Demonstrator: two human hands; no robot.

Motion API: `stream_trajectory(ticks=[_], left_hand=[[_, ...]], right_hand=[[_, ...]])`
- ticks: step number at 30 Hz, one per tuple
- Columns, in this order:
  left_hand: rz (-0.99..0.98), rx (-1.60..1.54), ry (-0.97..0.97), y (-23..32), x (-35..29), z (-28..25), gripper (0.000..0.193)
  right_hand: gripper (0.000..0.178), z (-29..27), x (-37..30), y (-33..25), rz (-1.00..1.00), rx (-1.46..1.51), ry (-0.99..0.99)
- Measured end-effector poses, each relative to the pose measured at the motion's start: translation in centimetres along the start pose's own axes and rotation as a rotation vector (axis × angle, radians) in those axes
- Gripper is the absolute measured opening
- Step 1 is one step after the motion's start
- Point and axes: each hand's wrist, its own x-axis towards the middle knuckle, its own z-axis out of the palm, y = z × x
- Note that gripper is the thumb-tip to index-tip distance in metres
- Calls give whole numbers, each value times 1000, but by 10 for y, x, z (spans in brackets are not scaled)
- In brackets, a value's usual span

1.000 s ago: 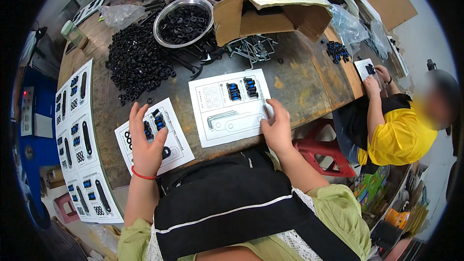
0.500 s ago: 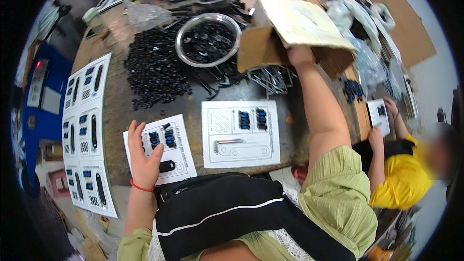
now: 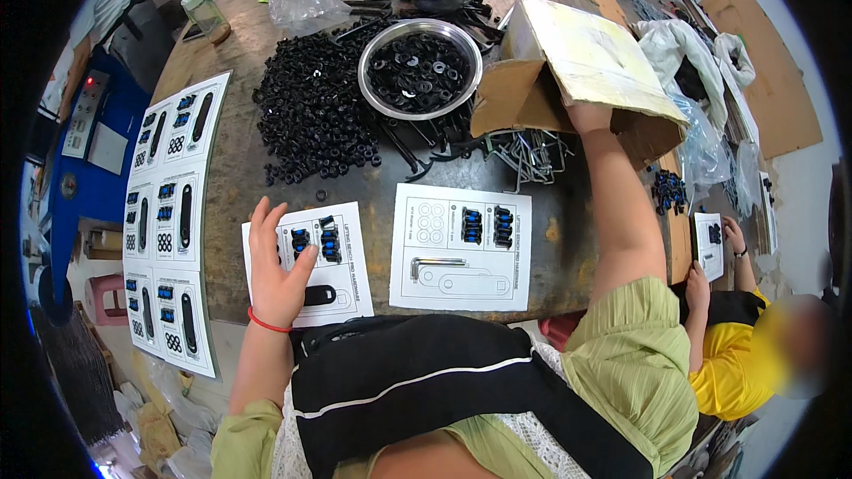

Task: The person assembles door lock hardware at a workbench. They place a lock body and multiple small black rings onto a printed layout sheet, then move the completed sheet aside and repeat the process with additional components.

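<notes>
My left hand (image 3: 282, 279), with a red band at its wrist, lies open over a white printed card (image 3: 362, 282). Black bolts with blue bands (image 3: 330, 241) and a black flat bar (image 3: 320, 294) sit on that card, partly covered by the hand. My right hand (image 3: 589, 115) reaches under the flap of a cardboard box (image 3: 603, 44); its fingers are hidden inside. Between my arms lies a second printed card (image 3: 470, 255). It carries two groups of blue-banded bolts (image 3: 502, 227) and a silver hex key (image 3: 439, 262); its printed rings are bare.
Beyond the cards are a heap of small black parts (image 3: 311, 111), a metal bowl of black washers (image 3: 417, 71) and loose hex keys (image 3: 532, 160). Filled cards (image 3: 202, 213) line the left edge. At the right, a person in yellow (image 3: 732, 364) holds a card.
The whole view has shifted, so the table things appear farther right. My left hand stays over its card, and my right hand is still inside the box.
</notes>
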Motion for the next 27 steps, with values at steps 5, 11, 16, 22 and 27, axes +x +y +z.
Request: stream_trajectory(ticks=[5,11,16,22,27], left_hand=[[6,-227,-46,10,6,5,57],[-144,-896,-536,47,9,42,50],[-199,-1132,-639,59,-2,42,41],[-281,-1011,-331,34,-32,14,18],[-312,-1032,-261,23,-48,1,15]], right_hand=[[22,-81,-44,-40,469,581,166],[6,-199,-65,-192,1130,1796,-45],[9,-221,-74,-280,1161,1991,-254],[17,-234,-86,-307,953,1952,-545],[18,-232,-88,-313,846,1944,-407]])
